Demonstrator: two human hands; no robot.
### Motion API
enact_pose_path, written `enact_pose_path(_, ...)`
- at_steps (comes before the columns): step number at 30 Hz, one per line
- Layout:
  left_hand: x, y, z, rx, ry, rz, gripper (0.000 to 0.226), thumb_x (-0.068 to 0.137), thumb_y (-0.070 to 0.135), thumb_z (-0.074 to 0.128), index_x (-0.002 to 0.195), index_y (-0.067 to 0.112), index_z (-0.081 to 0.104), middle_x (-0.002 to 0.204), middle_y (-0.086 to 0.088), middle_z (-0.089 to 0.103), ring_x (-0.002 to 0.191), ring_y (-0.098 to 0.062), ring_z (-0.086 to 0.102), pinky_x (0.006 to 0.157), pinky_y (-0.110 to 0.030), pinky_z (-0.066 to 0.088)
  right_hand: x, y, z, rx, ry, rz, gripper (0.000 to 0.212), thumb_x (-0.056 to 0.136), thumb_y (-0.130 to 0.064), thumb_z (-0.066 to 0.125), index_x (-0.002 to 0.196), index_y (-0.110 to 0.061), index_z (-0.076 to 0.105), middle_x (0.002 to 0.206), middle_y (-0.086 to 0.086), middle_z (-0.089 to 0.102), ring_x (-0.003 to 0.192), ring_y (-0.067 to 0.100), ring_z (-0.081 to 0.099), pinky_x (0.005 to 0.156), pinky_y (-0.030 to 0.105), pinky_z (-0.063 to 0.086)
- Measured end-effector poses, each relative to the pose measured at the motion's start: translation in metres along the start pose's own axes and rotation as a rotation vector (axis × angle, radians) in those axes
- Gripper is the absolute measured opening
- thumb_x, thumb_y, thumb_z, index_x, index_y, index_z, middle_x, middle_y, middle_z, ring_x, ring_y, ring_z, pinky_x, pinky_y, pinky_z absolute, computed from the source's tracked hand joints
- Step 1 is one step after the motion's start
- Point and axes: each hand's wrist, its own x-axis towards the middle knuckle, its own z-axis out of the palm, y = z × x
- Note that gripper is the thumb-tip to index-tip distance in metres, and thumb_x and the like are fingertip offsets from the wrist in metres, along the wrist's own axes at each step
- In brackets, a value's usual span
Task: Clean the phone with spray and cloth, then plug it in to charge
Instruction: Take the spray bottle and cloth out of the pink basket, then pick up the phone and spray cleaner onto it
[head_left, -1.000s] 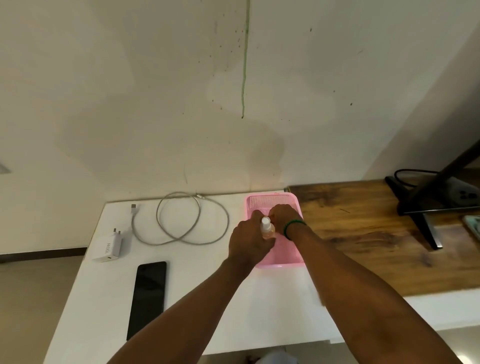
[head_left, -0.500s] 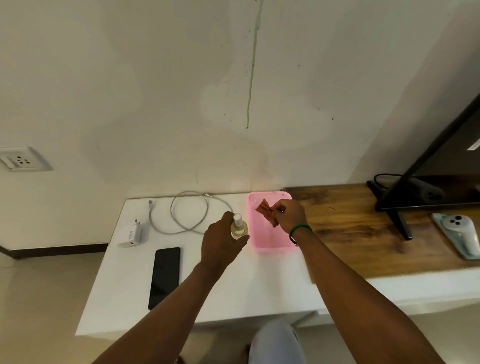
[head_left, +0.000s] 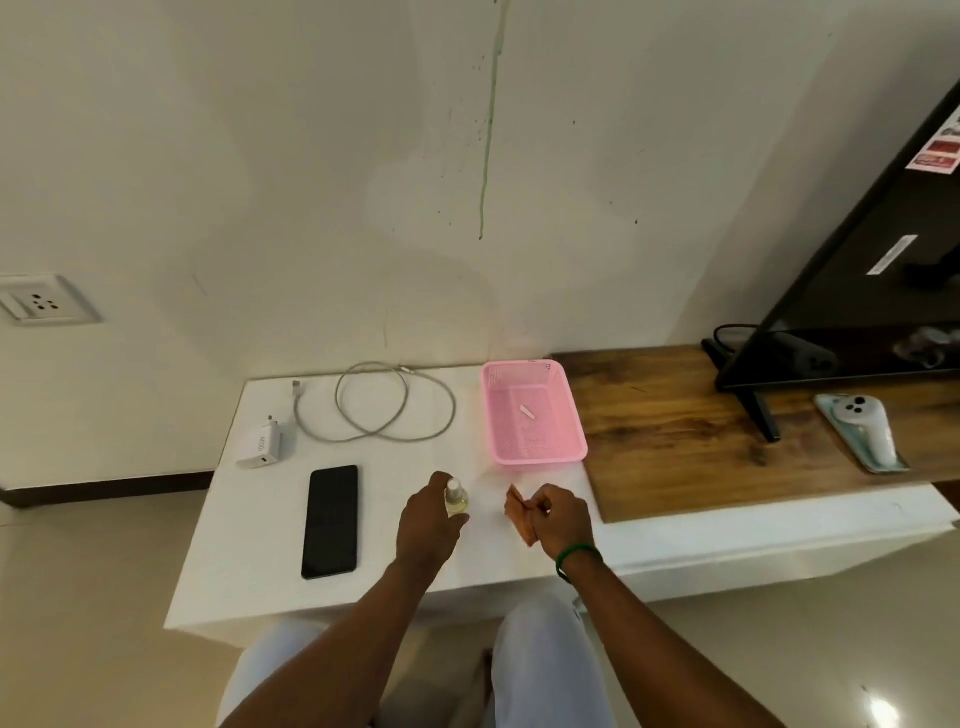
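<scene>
A black phone (head_left: 331, 521) lies screen up on the white table (head_left: 363, 587), left of my hands. My left hand (head_left: 428, 522) grips a small spray bottle (head_left: 456, 498) of yellowish liquid with a white nozzle, held upright above the table. My right hand (head_left: 560, 522) pinches a small orange-brown cloth (head_left: 519, 514) just right of the bottle. A white charger plug (head_left: 261, 444) sits at the table's back left, beside a coiled white cable (head_left: 387, 410). A wall socket (head_left: 39, 306) is on the wall at far left.
A pink plastic basket (head_left: 566, 447) stands behind my hands with a small white piece inside. Right of it is a wooden top (head_left: 701, 447) with a black TV (head_left: 872, 291) on a stand and a white device on a tray (head_left: 862, 431). My knees are under the table edge.
Both hands have come out of the pink basket and toward me, the left with the spray bottle and the right with the cloth. The view has tilted down.
</scene>
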Motion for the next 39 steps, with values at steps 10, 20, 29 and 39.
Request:
enact_pose_path(10,0.007,-0.008,0.008,0.001,0.004,0.010,0.034,0.075,0.022,0.074,0.101,0.017,0.053,0.088,0.001,0.067,0.079,-0.023,0.062,0.066,-0.025,0.039,0.004,0.020,0.022,-0.060,-0.015,0.094,0.012,0.083,-0.010,0.063,0.071,-0.011,0.058,0.069,0.001,0.060,0.068,0.018,0.057,0.059,0.022,0.040)
enact_pose_path(20,0.006,-0.012,0.012,-0.009,-0.025,-0.059,0.044,0.074,0.022,0.074,0.111,0.020,0.050,0.095,-0.001,0.069,0.085,-0.029,0.063,0.066,-0.027,0.038,0.008,0.025,0.026,-0.170,0.006,0.102,0.015,0.085,-0.019,0.061,0.087,-0.004,0.061,0.092,0.012,0.060,0.076,0.021,0.053,0.065,0.026,0.039)
enact_pose_path(29,0.009,-0.017,0.007,0.032,-0.150,-0.126,0.078,0.071,0.020,0.079,0.139,0.014,0.041,0.127,-0.006,0.061,0.116,-0.029,0.056,0.092,-0.031,0.043,0.009,0.024,0.022,-0.200,0.053,0.110,0.041,0.078,-0.037,0.068,0.110,-0.012,0.057,0.114,0.010,0.055,0.106,0.026,0.053,0.086,0.037,0.047)
enact_pose_path(39,-0.005,-0.052,-0.085,0.045,0.013,-0.246,0.061,0.087,0.017,0.064,0.142,0.006,0.040,0.145,-0.013,0.044,0.135,-0.027,0.039,0.110,-0.031,0.028,-0.019,-0.092,0.010,-0.007,0.577,-0.414,0.020,0.074,-0.011,0.069,0.092,-0.005,0.063,0.092,0.015,0.062,0.087,0.028,0.055,0.070,0.036,0.048)
